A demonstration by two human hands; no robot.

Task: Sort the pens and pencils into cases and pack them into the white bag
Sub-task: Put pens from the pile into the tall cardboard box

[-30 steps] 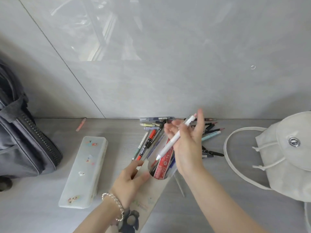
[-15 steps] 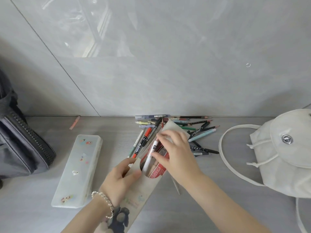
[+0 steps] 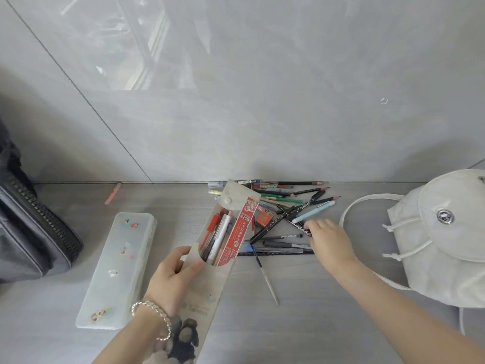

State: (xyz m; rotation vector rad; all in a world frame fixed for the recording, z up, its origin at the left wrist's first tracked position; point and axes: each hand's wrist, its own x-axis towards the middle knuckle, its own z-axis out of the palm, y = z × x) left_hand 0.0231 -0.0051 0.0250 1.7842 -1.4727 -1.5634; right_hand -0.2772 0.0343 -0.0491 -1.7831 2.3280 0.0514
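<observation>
Pens (image 3: 282, 219) lie piled centre-right, long axes mostly left-right, just left of right grip (image 3: 328, 240), released and empty, nearer one. Left grip (image 3: 173, 279) clasps pouch case (image 3: 210, 285) lower centre; white bag (image 3: 433, 245) far right.

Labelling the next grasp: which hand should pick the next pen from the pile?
Right. The right hand hovers at the loose pile of pens and pencils; the left hand is occupied, gripping the open beige paper pencil case.

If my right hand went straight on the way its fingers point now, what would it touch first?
Probably the black patterned pen just ahead of the right hand, then the light blue pen behind it. The hand's height above the pile is unclear.
</observation>
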